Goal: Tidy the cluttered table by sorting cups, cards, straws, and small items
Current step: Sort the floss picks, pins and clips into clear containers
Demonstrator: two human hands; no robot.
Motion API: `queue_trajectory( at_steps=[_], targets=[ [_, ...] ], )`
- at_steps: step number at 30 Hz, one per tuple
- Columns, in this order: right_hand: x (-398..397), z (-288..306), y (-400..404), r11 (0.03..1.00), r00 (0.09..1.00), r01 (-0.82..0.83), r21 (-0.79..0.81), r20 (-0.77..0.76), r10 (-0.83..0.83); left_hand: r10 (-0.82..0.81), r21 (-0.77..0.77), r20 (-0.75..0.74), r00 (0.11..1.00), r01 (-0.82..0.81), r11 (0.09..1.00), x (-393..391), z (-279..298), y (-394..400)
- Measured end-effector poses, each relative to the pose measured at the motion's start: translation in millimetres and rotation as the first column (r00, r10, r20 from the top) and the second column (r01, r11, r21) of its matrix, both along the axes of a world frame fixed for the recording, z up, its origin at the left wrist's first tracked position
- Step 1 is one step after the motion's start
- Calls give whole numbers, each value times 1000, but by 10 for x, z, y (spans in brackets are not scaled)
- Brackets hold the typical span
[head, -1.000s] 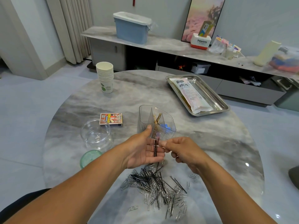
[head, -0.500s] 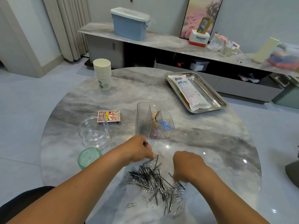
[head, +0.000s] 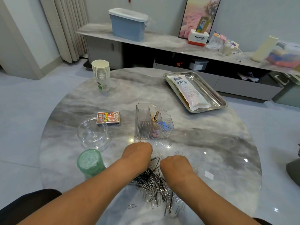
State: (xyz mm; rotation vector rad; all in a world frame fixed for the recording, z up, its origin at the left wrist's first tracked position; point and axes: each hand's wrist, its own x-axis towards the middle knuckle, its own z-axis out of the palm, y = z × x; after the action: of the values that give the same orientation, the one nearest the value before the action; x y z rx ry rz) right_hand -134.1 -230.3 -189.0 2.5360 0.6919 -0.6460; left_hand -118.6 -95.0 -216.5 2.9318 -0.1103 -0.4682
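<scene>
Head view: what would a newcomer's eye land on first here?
First, the tangled pile of hairpins and paper clips at the near edge of the round marble table, with the left hand and right hand both down in it. Just beyond stands the clear divided organizer, and far right the steel tray holding a packet.

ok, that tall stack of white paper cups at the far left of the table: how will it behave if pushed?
The tall stack of white paper cups looks light and top-heavy on its narrow base, so it probably tips if pushed high. The glossy marble table likely lets it slide if nudged low.
</scene>
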Motion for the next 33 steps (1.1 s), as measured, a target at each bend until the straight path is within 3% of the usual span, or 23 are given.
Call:
queue_trajectory(
  at_steps=[3,5,7,10,13,15,18,24,26,31,33],
  targets=[
    [66,38,-80,989,997,71,127,-5,-71,-59,44,10,998,59,997,-15,-4,-8],
    [194,74,-202,920,960,276,280,-123,-251,-63,33,4,998,63,997,-18,5,-1],
    [319,140,-302,711,839,540,451,-354,-413,-28,-46,-32,999,26,999,-3,-3,42],
    [424,219,-382,285,651,753,594,-608,-454,89,-328,-158,984,-137,935,55,9,131],
    [471,220,-366,-38,505,829,559,-775,-380,154,-633,-323,934,-334,698,105,119,177],
    [493,182,-331,-161,454,837,524,-827,-332,154,-710,-381,911,-396,582,134,183,180],
    [495,135,-261,-249,475,802,543,-832,-287,142,-741,-432,891,-440,508,133,213,152],
    [467,121,-186,-258,607,674,692,-718,-340,159,-758,-460,873,-480,441,128,218,159],
    [494,123,-201,-294,611,638,712,-700,-369,173,-749,-449,877,-475,463,131,229,180],
    [552,156,-270,-381,624,547,746,-666,-408,195,-656,-407,892,-434,618,110,268,282],
    [538,178,-237,-423,639,525,738,-671,-378,202,-663,-456,867,-482,573,124,353,295]
  ],
)
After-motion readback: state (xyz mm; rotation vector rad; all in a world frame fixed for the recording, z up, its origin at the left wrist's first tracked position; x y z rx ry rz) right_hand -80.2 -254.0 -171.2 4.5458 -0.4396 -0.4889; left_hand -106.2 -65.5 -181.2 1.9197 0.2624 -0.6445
